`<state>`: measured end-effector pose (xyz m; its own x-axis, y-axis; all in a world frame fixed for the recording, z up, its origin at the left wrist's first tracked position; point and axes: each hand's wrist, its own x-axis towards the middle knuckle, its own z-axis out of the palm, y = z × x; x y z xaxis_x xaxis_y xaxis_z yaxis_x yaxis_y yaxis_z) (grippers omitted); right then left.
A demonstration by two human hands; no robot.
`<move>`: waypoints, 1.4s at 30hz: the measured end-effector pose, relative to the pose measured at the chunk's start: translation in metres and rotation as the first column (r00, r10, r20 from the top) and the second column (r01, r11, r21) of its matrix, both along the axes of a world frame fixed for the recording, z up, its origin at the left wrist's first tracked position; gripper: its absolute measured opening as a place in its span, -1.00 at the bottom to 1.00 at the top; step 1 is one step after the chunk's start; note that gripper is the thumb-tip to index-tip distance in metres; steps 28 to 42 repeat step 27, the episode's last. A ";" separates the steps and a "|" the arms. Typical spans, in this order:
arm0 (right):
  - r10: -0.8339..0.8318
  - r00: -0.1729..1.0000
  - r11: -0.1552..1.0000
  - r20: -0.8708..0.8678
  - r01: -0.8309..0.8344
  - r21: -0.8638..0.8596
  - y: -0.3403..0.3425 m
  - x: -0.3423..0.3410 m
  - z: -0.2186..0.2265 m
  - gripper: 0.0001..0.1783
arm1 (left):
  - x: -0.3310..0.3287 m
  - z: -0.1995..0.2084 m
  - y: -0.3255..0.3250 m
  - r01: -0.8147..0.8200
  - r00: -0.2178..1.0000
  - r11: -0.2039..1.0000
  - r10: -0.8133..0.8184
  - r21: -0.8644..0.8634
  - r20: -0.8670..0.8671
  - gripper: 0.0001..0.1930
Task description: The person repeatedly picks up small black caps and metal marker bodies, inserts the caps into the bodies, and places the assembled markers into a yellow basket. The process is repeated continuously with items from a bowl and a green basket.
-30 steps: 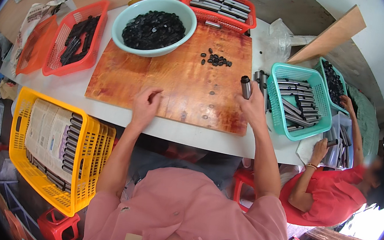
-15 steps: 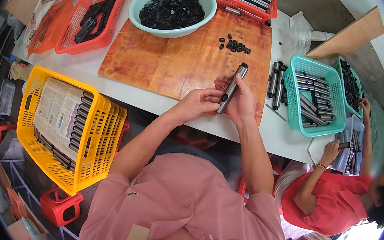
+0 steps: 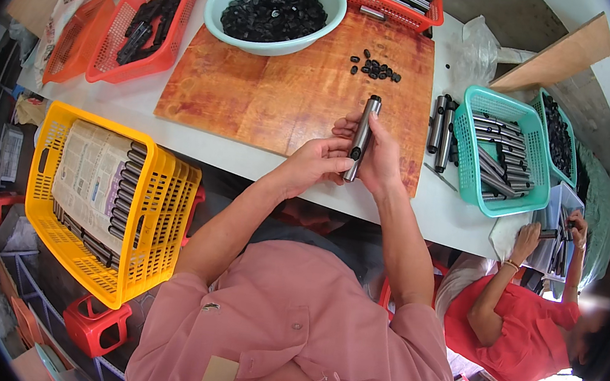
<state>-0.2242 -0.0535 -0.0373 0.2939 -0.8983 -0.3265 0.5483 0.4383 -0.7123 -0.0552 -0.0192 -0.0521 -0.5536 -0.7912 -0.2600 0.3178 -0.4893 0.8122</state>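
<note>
A silver metal tube with a black end cap stands nearly upright between my hands over the front edge of the wooden board. My right hand is wrapped round it from the right, thumb along its side. From the left, my left hand pinches its lower part, where a black plug or hole shows on the side. Just beyond the tube lie several small black plugs. A pale green bowl behind them is heaped with more black pieces.
Capped tubes lie beside a teal basket of tubes on the right. Red baskets stand at the far left and back. A yellow crate of tubes and newspaper is at my left. A co-worker in red handles tubes at a clear bin.
The tube has turned more upright and shifted slightly left in my hands. The co-worker's far hand has come from the black-pieces basket down to the clear bin.
</note>
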 end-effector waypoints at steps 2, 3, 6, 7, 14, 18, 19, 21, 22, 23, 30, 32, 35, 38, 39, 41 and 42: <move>0.006 0.999 1.000 -0.039 -0.005 0.020 0.003 0.000 0.003 -0.45 | -0.004 0.002 0.001 -0.011 0.998 0.998 0.014 0.059 -0.054 -0.54; -0.051 0.958 0.993 -0.283 0.017 -0.121 0.004 -0.008 0.003 -0.48 | -0.006 0.003 0.002 -0.025 0.997 0.998 0.029 0.061 -0.066 -0.55; -0.421 0.545 0.861 -0.725 -0.012 -0.509 0.022 -0.027 0.015 -0.69 | 0.000 -0.003 0.003 -0.079 0.989 0.993 0.088 0.085 -0.119 -0.58; -0.529 0.320 0.803 -0.786 -0.109 -0.586 0.028 -0.041 0.013 -0.77 | 0.002 -0.004 0.002 -0.089 0.986 0.992 0.101 0.092 -0.132 -0.59; -0.388 -0.426 0.921 -0.817 -0.152 -0.358 0.060 -0.147 -0.010 -0.50 | 0.006 -0.012 -0.013 -0.099 0.977 0.988 0.119 0.120 -0.177 -0.58; -0.412 -0.452 0.910 -0.791 -0.244 -0.335 0.061 -0.171 -0.027 -0.63 | -0.001 -0.013 -0.015 -0.145 0.981 0.986 0.154 0.082 -0.118 -0.56; -0.434 -0.445 0.898 -0.783 -0.278 -0.340 0.061 -0.173 -0.028 -0.66 | -0.003 -0.013 -0.016 -0.151 0.982 0.986 0.158 0.077 -0.101 -0.55; -0.434 -0.439 0.895 -0.787 -0.309 -0.322 0.061 -0.173 -0.027 -0.71 | -0.005 -0.013 -0.017 -0.161 0.983 0.983 0.167 0.083 -0.074 -0.55; -0.413 -0.440 0.904 -0.798 -0.305 -0.299 0.062 -0.171 -0.024 -0.73 | -0.006 -0.013 -0.017 -0.166 0.983 0.982 0.172 0.094 -0.063 -0.55; -0.390 -0.440 0.912 -0.808 -0.302 -0.276 0.062 -0.170 -0.021 -0.74 | -0.006 -0.014 -0.017 -0.171 0.983 0.980 0.177 0.105 -0.053 -0.55; -0.298 -0.479 0.944 -0.826 -0.277 -0.180 0.062 -0.167 -0.016 -0.74 | -0.002 -0.018 -0.018 -0.160 0.982 0.978 0.172 0.137 -0.082 -0.55; -0.298 -0.479 0.944 -0.826 -0.277 -0.180 0.062 -0.167 -0.016 -0.74 | -0.002 -0.018 -0.018 -0.160 0.982 0.978 0.172 0.137 -0.082 -0.55; -0.298 -0.479 0.944 -0.826 -0.277 -0.180 0.062 -0.167 -0.016 -0.74 | -0.002 -0.018 -0.018 -0.160 0.982 0.978 0.172 0.137 -0.082 -0.55; -0.298 -0.479 0.944 -0.826 -0.277 -0.180 0.062 -0.167 -0.016 -0.74 | -0.002 -0.018 -0.018 -0.160 0.982 0.978 0.172 0.137 -0.082 -0.55; -0.298 -0.479 0.944 -0.826 -0.277 -0.180 0.062 -0.167 -0.016 -0.74 | -0.002 -0.018 -0.018 -0.160 0.982 0.978 0.172 0.137 -0.082 -0.55; -0.298 -0.479 0.944 -0.826 -0.277 -0.180 0.062 -0.167 -0.016 -0.74 | -0.002 -0.018 -0.018 -0.160 0.982 0.978 0.172 0.137 -0.082 -0.55; -0.298 -0.479 0.944 -0.826 -0.277 -0.180 0.062 -0.167 -0.016 -0.74 | -0.002 -0.018 -0.018 -0.160 0.982 0.978 0.172 0.137 -0.082 -0.55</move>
